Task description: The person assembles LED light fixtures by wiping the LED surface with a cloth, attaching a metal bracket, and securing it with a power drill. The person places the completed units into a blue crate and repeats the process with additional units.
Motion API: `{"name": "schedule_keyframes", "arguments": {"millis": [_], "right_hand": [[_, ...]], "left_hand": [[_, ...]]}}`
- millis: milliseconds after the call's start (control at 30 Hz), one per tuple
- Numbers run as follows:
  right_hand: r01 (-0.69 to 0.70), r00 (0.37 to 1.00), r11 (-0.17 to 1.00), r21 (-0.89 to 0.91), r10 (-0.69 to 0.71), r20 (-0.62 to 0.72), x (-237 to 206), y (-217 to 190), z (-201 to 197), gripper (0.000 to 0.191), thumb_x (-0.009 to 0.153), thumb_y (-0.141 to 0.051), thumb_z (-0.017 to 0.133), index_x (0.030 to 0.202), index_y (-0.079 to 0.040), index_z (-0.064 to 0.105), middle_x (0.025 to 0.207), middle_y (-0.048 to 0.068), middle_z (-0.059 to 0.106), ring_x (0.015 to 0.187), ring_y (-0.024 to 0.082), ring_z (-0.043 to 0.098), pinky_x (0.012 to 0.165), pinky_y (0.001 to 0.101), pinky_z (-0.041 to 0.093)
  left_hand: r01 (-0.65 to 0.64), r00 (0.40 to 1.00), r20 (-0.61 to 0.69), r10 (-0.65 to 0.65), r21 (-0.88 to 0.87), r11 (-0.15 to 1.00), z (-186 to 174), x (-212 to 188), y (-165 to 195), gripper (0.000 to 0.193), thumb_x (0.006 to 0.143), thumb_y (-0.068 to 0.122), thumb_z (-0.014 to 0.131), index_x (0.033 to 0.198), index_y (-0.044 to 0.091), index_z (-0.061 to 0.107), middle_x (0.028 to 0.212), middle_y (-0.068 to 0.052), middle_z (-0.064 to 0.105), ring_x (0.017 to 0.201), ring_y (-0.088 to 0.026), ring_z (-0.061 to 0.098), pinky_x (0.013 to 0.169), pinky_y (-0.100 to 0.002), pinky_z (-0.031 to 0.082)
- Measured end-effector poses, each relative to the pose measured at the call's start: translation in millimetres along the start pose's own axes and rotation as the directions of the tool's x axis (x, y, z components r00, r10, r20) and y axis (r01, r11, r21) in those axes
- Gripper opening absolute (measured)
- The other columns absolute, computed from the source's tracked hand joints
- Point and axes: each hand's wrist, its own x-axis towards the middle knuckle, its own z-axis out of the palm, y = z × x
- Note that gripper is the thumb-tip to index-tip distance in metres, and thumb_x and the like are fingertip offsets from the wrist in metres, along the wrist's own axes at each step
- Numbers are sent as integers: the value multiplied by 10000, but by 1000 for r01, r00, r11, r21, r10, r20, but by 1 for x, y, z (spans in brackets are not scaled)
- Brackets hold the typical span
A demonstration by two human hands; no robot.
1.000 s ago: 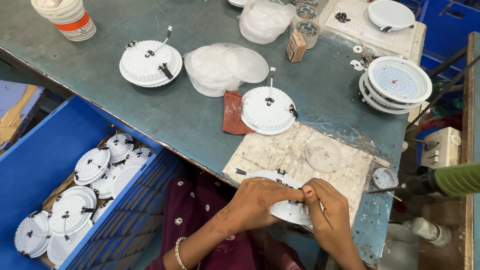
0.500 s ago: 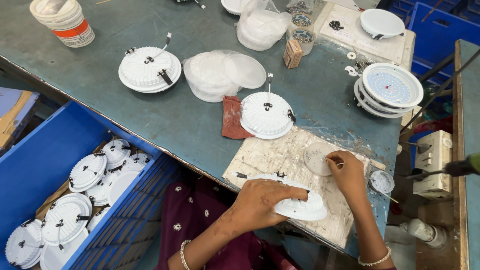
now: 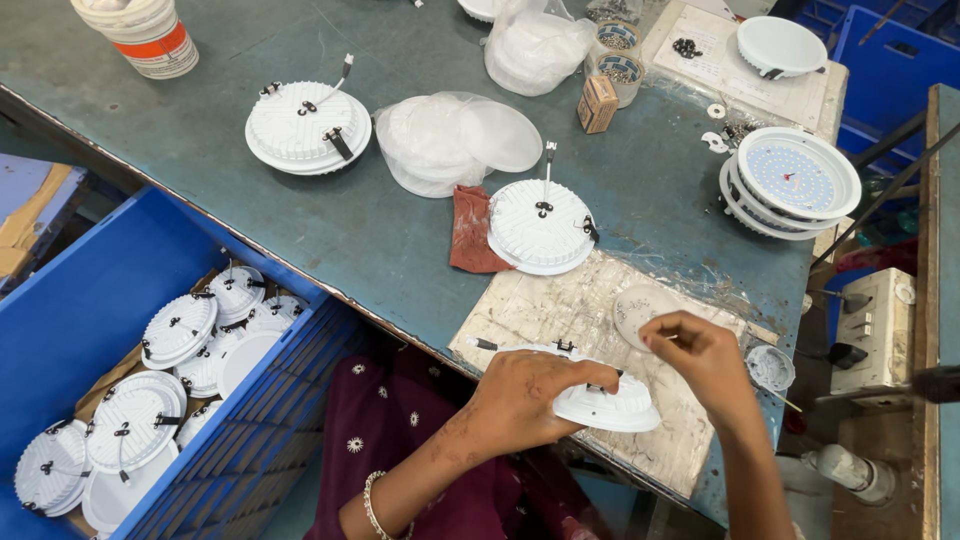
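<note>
My left hand (image 3: 530, 395) lies over a round white lamp housing (image 3: 612, 408) with black clips and holds it down on a worn board (image 3: 545, 300) at the bench's near edge. My right hand (image 3: 705, 362) hovers just right of the housing. Its fingertips are pinched together at the lower edge of a thin translucent disc (image 3: 630, 298) that lies flat on the board. I cannot tell whether the fingers grip the disc or something small.
Behind the board are another white housing (image 3: 540, 225), a red cloth (image 3: 472, 232), a bag of discs (image 3: 450, 140) and a third housing (image 3: 305, 125). Stacked lamps with LED boards (image 3: 795, 180) stand at right. A blue crate (image 3: 70, 310) at left holds several housings.
My right hand left the housing, reached up to the translucent disc, and now sits a little lower at its edge. My left hand stays on the housing.
</note>
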Motion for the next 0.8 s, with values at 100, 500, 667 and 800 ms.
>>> {"name": "schedule_keyframes", "arguments": {"millis": [100, 500, 667, 800], "right_hand": [[30, 973, 980, 196, -73, 218, -32, -21, -3, 113, 792, -27, 765, 899, -25, 800, 908, 80, 717, 856, 178, 648, 796, 327, 516], [15, 920, 969, 247, -110, 376, -60, -54, 13, 130, 701, 48, 803, 820, -2, 811, 915, 74, 616, 922, 194, 583, 870, 353, 463], [-63, 917, 970, 233, -36, 397, -58, -57, 14, 92, 697, 51, 762, 779, 18, 786, 940, 79, 591, 924, 190, 582, 855, 346, 473], [-187, 893, 955, 231, 68, 444, -53, -61, 16, 101, 717, 21, 727, 816, 24, 739, 970, 60, 588, 911, 171, 598, 823, 341, 501]], "left_hand": [[2, 999, 36, -4, 47, 999, 3, 2, 1, 442, 760, 169, 776, 1170, 288, 660, 884, 24, 763, 836, -195, 754, 714, -351, 567], [-35, 999, 25, 33, 105, 994, 9, 8, 8, 453, 799, 190, 818, 1180, 320, 610, 779, 34, 710, 738, -202, 725, 633, -363, 538], [-7, 997, 74, -2, 124, 992, 8, 9, 9, 591, 696, 127, 791, 1222, 318, 602, 751, 29, 707, 703, -221, 712, 619, -371, 535], [8, 995, 95, -21, 130, 991, 7, 8, 8, 584, 713, 129, 789, 1228, 322, 594, 752, 26, 706, 697, -223, 712, 621, -373, 542]]}}
